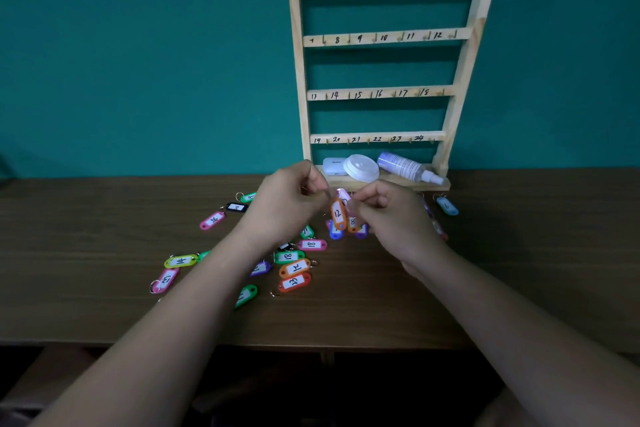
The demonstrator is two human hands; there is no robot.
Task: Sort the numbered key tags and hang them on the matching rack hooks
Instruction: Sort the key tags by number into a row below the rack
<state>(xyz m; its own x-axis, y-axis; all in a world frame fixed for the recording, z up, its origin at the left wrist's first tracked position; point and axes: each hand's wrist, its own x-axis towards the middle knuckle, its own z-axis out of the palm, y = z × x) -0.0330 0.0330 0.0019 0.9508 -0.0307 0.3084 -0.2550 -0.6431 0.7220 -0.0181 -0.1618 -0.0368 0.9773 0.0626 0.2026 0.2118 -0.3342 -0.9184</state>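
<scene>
While the left grip (294, 199) and right grip (393, 218) both pinch a bunch of tags (353, 224), orange tag 12 (338, 214) dangling, over the counter's (104, 218) far edge by the rack (381, 40), these look like light, stiff plastic, so I'd grab the ring.

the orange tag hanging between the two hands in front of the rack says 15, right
Not quite: the orange tag reads 12, not 15. The head view shows it hanging between the left hand and the right hand, in front of the rack.
</scene>
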